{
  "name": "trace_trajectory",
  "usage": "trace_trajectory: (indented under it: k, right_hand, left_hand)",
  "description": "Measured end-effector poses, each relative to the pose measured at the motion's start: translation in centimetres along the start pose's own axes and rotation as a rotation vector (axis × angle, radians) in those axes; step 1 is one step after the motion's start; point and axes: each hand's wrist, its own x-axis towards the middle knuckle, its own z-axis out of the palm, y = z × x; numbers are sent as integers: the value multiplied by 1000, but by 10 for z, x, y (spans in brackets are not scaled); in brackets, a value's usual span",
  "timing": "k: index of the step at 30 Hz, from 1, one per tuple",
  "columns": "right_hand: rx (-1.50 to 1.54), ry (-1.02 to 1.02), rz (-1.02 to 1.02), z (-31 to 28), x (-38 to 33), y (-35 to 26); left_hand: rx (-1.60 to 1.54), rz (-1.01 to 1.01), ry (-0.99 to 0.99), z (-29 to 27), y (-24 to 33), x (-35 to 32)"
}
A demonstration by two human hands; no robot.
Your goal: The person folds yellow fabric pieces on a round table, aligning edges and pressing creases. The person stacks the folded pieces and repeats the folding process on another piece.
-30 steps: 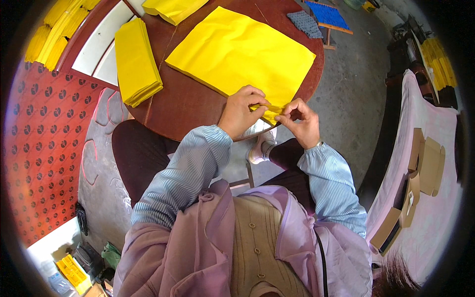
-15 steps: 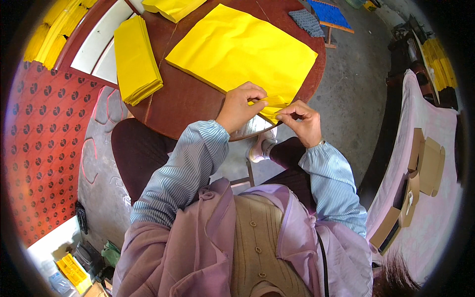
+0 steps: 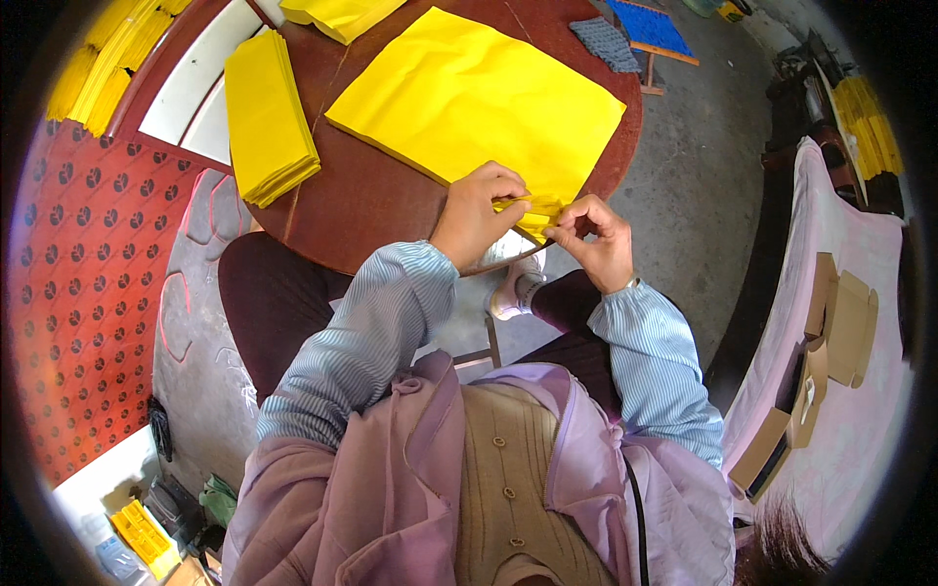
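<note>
Grip: left hand, right hand pinching yellow fold | red panel: repeated black print, unreadable

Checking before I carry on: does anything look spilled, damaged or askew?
Only the yellow material: its near corner is bunched between the left hand and right hand, while the rest lies nearly flat, perhaps from handling. No spill shows.

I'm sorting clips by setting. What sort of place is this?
Probably a household room used for handwork, though I can't be certain: a round brown table bears a broad yellow sheet, and open cardboard boxes lie on pink cloth.
</note>
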Motion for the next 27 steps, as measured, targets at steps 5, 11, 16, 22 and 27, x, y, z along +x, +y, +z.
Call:
trace_trajectory:
  k: [5, 11, 16, 22, 27]
  right_hand:
    - [-107, -9, -105, -2, 0, -8]
    - [-19, -13, 36, -2, 0, -1]
    - [71, -10, 77, 0, 1, 6]
    - [-1, -82, 57, -3, -1, -5]
    - [-58, -57, -16, 0, 1, -5]
  left_hand:
    - [-54, -32, -39, -4, -3, 4]
    - [-70, -55, -67, -7, -2, 4]
    - [-65, -57, -75, -8, -2, 4]
    - [-59, -80, -83, -8, 0, 3]
    - [-53, -87, -81, -8, 0, 3]
